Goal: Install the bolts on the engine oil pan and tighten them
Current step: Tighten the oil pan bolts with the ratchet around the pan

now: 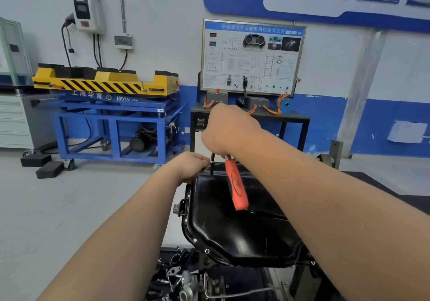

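Black oil pan (232, 219) sits upturned on the engine, front and centre, with bolts (207, 251) already showing along its near flange. Right hand (229, 130) is curled tight round the head end of the red-handled ratchet (236, 184), the handle hanging back toward us. Left hand (192, 168) crowds the pan's far-left corner, fingers bent beside a dark upright bar (212, 169); pinching it or just steadying, I can't tell. Looks like the tightening step, and next it wants the socket square on the bolt and a clean sweep of the handle.
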Demonstrator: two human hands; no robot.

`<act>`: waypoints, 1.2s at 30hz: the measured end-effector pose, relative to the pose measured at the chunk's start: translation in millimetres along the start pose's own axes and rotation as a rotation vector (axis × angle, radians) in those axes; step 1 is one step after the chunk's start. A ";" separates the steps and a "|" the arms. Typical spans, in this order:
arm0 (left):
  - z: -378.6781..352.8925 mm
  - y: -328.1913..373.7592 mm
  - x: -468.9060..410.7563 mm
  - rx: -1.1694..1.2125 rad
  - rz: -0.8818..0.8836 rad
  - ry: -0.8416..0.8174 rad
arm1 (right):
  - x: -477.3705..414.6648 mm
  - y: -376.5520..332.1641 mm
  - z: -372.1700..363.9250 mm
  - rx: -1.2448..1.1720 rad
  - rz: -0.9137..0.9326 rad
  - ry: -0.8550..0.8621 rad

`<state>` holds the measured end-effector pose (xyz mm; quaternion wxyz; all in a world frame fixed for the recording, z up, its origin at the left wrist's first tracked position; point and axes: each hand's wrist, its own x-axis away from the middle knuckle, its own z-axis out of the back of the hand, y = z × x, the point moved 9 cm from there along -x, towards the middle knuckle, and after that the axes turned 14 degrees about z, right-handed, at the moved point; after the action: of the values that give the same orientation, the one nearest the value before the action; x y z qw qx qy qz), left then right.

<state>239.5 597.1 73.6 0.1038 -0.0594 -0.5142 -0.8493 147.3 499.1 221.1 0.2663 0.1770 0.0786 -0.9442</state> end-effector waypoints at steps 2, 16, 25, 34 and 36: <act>2.3 2.7 -0.9 -0.067 -0.050 0.008 | 0.6 4.2 0.2 -0.069 -0.040 0.040; -1.6 16.9 12.3 -0.209 -0.124 -0.030 | 7.3 13.3 -26.8 -0.924 -0.149 0.033; -8.5 43.4 23.3 -0.676 -0.161 0.091 | 9.9 14.0 -6.4 -0.385 -0.008 0.016; -17.9 51.7 25.3 -0.846 -0.122 0.125 | 14.7 -17.7 22.4 0.447 0.211 -0.215; -15.7 49.7 21.1 -0.850 -0.099 0.141 | 16.5 -32.9 28.9 0.623 0.337 -0.156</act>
<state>230.9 558.4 113.5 0.0640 -0.0141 -0.1125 -0.9915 108.2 512.0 243.4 0.3565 0.1876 -0.2639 -0.8764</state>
